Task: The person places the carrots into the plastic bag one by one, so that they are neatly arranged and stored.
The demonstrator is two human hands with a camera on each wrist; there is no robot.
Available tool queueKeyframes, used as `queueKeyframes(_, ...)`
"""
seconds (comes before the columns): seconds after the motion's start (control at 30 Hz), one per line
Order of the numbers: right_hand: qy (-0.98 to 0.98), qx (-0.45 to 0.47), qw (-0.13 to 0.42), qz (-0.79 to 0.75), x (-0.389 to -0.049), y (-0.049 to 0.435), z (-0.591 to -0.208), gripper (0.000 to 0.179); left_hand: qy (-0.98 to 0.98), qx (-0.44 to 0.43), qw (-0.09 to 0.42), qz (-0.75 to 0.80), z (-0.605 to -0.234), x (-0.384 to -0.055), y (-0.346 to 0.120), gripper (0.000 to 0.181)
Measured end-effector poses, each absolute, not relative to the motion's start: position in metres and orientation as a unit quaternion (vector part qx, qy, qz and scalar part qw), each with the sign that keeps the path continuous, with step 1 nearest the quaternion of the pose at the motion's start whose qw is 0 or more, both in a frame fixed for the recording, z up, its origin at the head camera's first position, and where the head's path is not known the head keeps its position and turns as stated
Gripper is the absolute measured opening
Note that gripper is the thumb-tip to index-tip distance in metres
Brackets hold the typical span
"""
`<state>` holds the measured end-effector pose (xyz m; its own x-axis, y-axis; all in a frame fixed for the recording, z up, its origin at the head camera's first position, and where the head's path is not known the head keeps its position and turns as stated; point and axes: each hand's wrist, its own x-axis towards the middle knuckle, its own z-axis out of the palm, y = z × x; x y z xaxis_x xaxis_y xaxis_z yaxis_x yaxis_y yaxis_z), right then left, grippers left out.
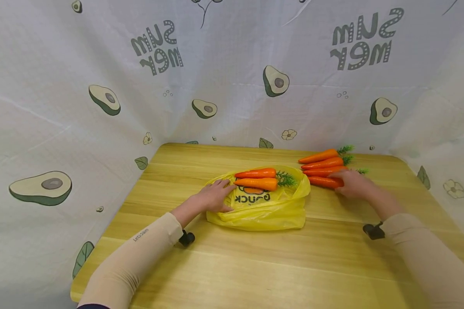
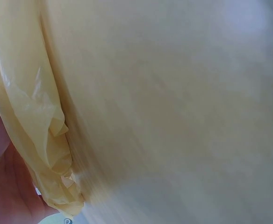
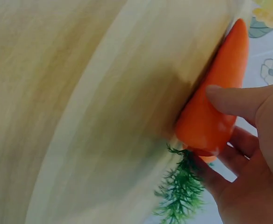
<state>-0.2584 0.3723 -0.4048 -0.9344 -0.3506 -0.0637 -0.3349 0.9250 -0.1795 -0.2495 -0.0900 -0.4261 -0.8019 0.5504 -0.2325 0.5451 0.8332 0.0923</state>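
A yellow plastic bag (image 1: 270,219) with dark printing lies on the table, its mouth toward the far side. Two orange carrots (image 1: 257,184) with green leafy tops lie side by side on it, within its raised edges. My left hand (image 1: 213,196) rests at the bag's left edge, fingers spread toward the carrot tips; the left wrist view shows the bag's crumpled film (image 2: 29,93) against the palm. To the bag's right, several carrots lie in a row. My right hand (image 1: 353,183) grips the nearest carrot (image 3: 213,107), thumb on top and fingers beneath.
The other carrots of the row (image 1: 319,156) lie just beyond my right hand, tips toward the bag. A wooden table (image 1: 251,274) bears everything. Behind it and along its sides hangs a white curtain (image 1: 232,56) with avocado prints.
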Motion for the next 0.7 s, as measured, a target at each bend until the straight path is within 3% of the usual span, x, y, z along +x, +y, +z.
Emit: queueKeyframes(0.7,0.981,-0.160,0.046,-0.095,-0.253,0.373,-0.398,0.049,0.948,0.292,0.124,0.014,-0.426,-0.250,-0.090,0.081)
